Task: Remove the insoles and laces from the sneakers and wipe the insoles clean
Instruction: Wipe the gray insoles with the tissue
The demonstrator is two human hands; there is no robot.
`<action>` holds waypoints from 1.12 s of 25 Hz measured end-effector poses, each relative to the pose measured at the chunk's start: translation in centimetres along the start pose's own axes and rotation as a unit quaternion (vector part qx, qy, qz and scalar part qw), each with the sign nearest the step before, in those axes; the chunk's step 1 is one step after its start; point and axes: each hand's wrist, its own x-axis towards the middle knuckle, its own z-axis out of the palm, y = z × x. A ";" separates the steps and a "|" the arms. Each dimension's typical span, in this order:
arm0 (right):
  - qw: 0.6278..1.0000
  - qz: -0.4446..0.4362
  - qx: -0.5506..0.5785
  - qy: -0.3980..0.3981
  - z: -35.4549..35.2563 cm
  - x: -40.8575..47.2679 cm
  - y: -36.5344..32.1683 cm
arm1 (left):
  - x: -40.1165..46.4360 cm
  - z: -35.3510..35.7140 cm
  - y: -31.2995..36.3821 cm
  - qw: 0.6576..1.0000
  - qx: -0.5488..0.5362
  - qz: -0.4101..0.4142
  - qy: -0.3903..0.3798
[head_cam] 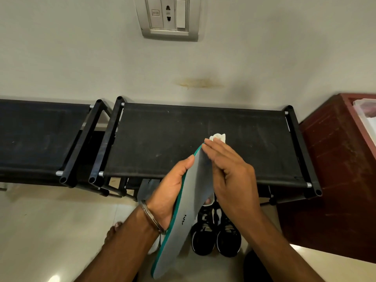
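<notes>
Left hand (173,190): closed on the insole (191,200), palm behind the green-edged underside, thumb tip hooked over the edge near the toe end; metal bangle (152,218) on the wrist
Right hand (230,176): fingers flat against the grey top face of the insole near its toe, pressing a crumpled white cloth (218,137) there; only the top of the cloth shows past the fingertips
Insole: held in the air, on edge, toe end up and away, heel end down toward the camera; grey top face to the right, teal rim along the left; small dark print near the heel
Sneakers (216,231): black pair on the floor, side by side, toes toward the camera, directly below the hands; laces look to be in, cannot tell for sure
Second insole (145,189): grey piece showing behind the left hand, below the rack edge, mostly hidden
Shoe rack (203,127): black fabric shelf top, behind the hands; another like it to the left
Wall: socket plate (167,16) above, brownish stain mid-wall
Right edge: dark red cabinet (333,169)
</notes>
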 end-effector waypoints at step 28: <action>1.000 -0.004 0.029 0.010 0.2 -0.6 0.6 | -0.3 -0.7 0.2 0.999 -0.053 -0.006 0.000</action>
